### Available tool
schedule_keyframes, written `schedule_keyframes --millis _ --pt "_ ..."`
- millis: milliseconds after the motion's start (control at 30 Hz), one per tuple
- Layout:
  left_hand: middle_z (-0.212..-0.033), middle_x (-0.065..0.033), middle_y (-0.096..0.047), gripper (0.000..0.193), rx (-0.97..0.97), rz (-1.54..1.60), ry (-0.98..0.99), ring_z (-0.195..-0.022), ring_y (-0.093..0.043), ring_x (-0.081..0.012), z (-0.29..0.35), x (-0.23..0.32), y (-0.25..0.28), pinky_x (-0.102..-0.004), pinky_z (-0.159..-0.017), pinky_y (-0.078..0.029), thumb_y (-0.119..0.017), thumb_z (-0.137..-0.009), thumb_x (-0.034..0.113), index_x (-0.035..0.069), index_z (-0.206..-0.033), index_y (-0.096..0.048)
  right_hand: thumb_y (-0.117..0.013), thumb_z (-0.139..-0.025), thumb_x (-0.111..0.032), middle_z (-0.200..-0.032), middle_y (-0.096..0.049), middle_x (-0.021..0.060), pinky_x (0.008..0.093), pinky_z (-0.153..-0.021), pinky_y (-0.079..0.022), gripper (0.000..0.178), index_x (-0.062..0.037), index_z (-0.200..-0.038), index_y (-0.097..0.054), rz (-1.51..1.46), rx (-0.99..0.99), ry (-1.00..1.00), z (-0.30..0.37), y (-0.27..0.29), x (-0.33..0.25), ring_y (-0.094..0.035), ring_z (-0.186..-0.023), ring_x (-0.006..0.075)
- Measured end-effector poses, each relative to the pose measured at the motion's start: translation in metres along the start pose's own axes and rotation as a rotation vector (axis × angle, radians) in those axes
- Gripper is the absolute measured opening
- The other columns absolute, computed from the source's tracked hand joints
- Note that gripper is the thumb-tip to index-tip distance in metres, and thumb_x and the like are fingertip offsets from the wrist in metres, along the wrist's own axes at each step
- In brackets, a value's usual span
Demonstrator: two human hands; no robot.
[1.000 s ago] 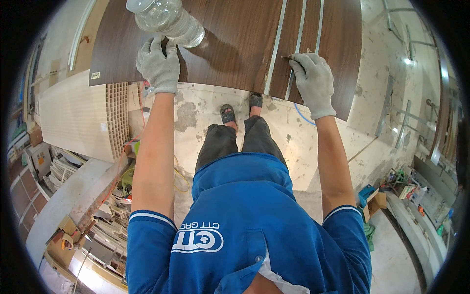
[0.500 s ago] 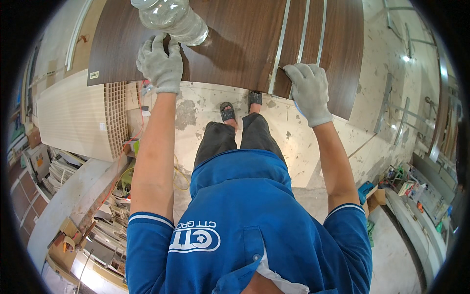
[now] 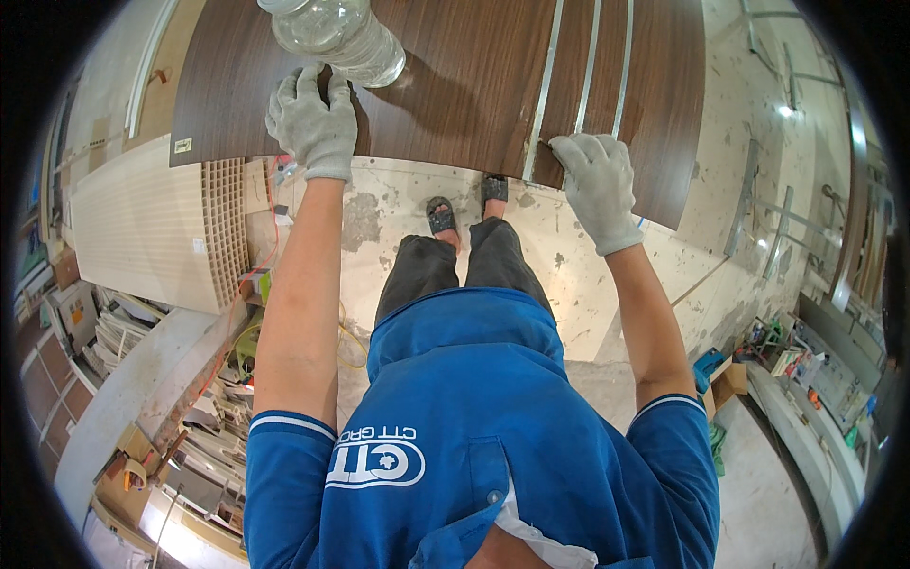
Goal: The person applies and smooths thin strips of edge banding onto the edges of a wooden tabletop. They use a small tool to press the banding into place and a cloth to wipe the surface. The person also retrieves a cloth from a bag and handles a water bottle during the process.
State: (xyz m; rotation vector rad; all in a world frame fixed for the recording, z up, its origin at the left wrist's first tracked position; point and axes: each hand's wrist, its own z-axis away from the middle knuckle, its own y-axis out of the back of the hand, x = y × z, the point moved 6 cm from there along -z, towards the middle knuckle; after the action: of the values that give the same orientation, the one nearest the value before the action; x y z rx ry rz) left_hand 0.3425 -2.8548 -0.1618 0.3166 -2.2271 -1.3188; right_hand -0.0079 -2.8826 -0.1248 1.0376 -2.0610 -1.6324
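A grey work glove covers my left hand point(image 3: 315, 121), which rests on a dark brown wood-grain panel point(image 3: 455, 104) near its close edge. Its fingers are bent and apart, with shadow between thumb and forefinger. Just beyond stands a clear plastic bottle point(image 3: 341, 43), partly cut off by the frame's top. My right hand point(image 3: 599, 190), gloved likewise, is over the panel's near edge by the ends of pale metallic strips point(image 3: 588, 66). Its fingers are curled closed. What they hold is hidden; a small dark bit shows at the fingertips and a sliver of blue beside the wrist.
A stack of cream hollow-core boards point(image 3: 142, 228) lies to the left, with a red cord beside it. Several offcuts point(image 3: 213, 446) are piled at lower left. Metal bars point(image 3: 782, 228) lie on the stained floor at right, and tools clutter a bench point(image 3: 806, 379).
My right hand has shifted slightly nearer to me and turned; the blue sliver now shows on the wrist's other side. My left hand and the bottle stay nearly still.
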Motion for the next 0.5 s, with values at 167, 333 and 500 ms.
schedule_keyframes --millis 167,333,500 --pt "-0.133 -0.0122 -0.065 0.034 0.004 0.014 0.006 -0.131 -0.051 -0.0322 0.000 0.000 0.000 -0.0496 -0.114 -0.033 -0.071 -0.092 0.041 0.017 -0.117 -0.074 -0.065 -0.083 -0.006 -0.095 -0.068 0.0021 0.0415 -0.085 -0.049 0.025 -0.0156 -0.105 -0.070 -0.049 0.084 -0.005 -0.007 0.005 0.004 -0.064 -0.093 0.0251" --pt "-0.133 -0.0114 -0.065 0.034 0.014 -0.009 -0.014 -0.131 -0.052 -0.0317 0.000 0.000 -0.001 -0.0498 -0.114 -0.033 -0.071 -0.091 0.040 0.017 -0.116 -0.074 -0.064 -0.084 -0.006 -0.095 -0.068 0.0025 0.0419 -0.084 -0.049 0.024 -0.0157 -0.104 -0.070 -0.004 0.077 -0.064 -0.014 -0.001 0.010 -0.064 -0.092 0.0252" --pt "-0.134 -0.0115 -0.065 0.034 0.019 -0.010 -0.014 -0.131 -0.052 -0.0314 0.000 -0.001 -0.002 -0.0501 -0.114 -0.033 -0.071 -0.092 0.041 0.017 -0.115 -0.074 -0.065 -0.083 -0.007 -0.096 -0.067 0.0017 0.0413 -0.085 -0.049 0.024 -0.0164 -0.105 -0.069 -0.014 0.035 -0.036 0.000 -0.001 0.000 -0.063 -0.093 0.0247"
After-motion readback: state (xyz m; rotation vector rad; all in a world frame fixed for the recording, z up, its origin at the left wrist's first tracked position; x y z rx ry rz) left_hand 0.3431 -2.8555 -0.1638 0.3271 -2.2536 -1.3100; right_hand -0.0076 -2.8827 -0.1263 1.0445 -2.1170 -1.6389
